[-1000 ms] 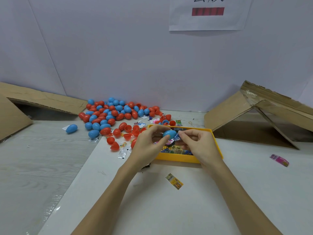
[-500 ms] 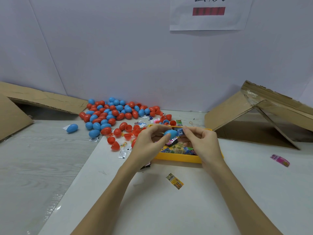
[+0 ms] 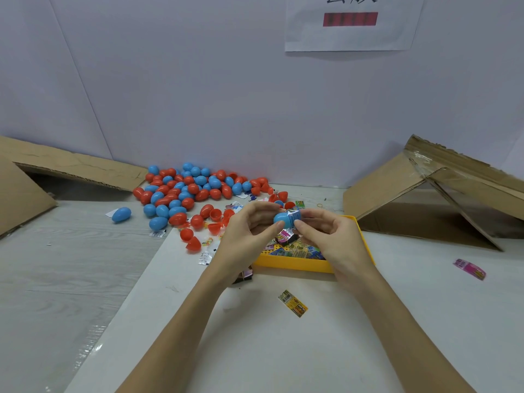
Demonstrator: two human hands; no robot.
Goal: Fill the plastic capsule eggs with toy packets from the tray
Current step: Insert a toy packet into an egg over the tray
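a blue capsule egg [image 3: 284,219] is held in the air above the far end of the yellow tray [image 3: 295,264], with a toy packet [image 3: 295,214] sticking out of its open right side. the left hand [image 3: 246,236] grips the egg between thumb and fingers, and the right hand [image 3: 331,236] pinches the packet at the egg's mouth. more packets lie in the tray, a yellow packet [image 3: 293,303] and a pink packet [image 3: 469,268] lie loose on the table [image 3: 283,350], and a pile of red and blue eggs [image 3: 187,191] sits to the left near the wall.

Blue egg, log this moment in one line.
left hand: holds blue egg | right hand: pushes packet in | over yellow tray
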